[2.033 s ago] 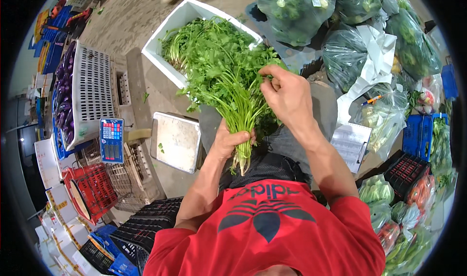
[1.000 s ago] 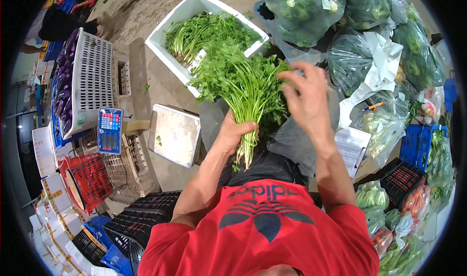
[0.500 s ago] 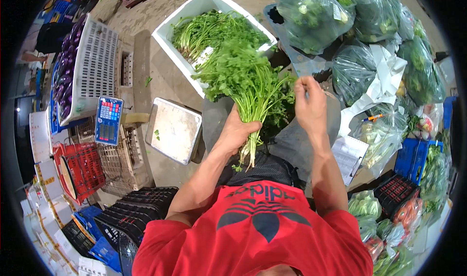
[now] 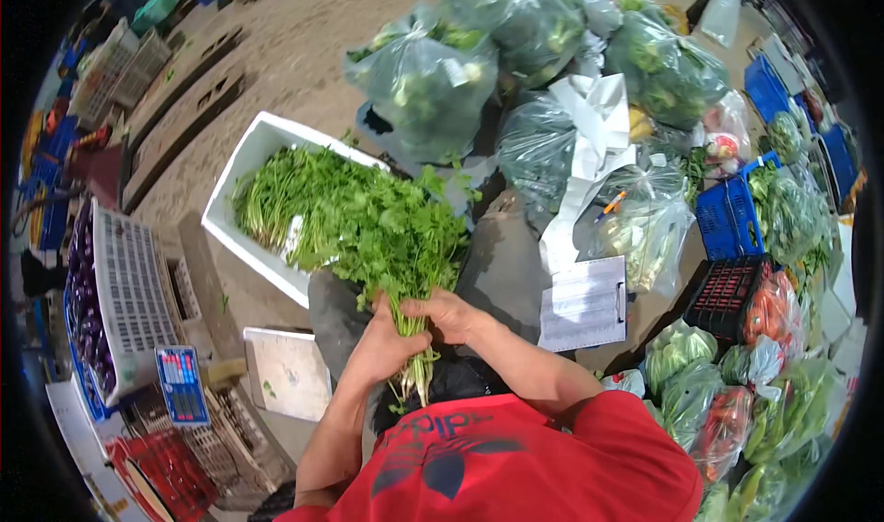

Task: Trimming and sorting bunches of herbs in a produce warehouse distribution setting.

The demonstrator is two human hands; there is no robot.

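Observation:
Above my lap I hold a bunch of coriander (image 4: 391, 237), its leafy tops pointing away from me and its pale root ends toward my body. My left hand (image 4: 382, 342) is wrapped round the stems from the left. From the right, my right hand (image 4: 447, 318) closes on the same stems, slightly farther up; some of its fingers are hidden behind them. Past the bunch, at the far left, a white foam box (image 4: 253, 269) holds more coriander (image 4: 285, 195). The leaves of the held bunch overlap the box's near right side.
On the left are a flat scale platform (image 4: 287, 370), its blue keypad display (image 4: 182, 384) and a white crate (image 4: 138, 287) of eggplants. Bagged greens (image 4: 424, 85) stand ahead. A clipboard with paper (image 4: 585, 306) lies by my right leg, near a blue basket (image 4: 727, 218).
My right hand has come in from the right and taken hold of the stems beside my left hand. The view has swung to the right.

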